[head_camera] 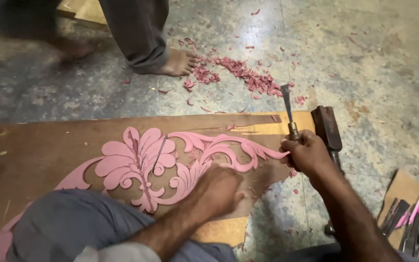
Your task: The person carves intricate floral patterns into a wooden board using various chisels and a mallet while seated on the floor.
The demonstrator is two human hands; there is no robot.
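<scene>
On the brown board (40, 150) lying on the floor, the pink carved ornament (136, 162) is spread flat, and the left hand (220, 190) rests on its scroll part with fingers curled in, gripping nothing I can see. Right hand (306, 154) has its fingers closed tight around a chisel (288, 111), blade pointing away, just beside a dark mallet (327, 128).

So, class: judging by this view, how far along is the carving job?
Done: the pink floral carving is cut out, with leaf and scroll shapes formed, and shavings litter the floor. In hand: the right hand grips a chisel while the left hand rests on the scrollwork. How much detailing remains can't be told.
</scene>
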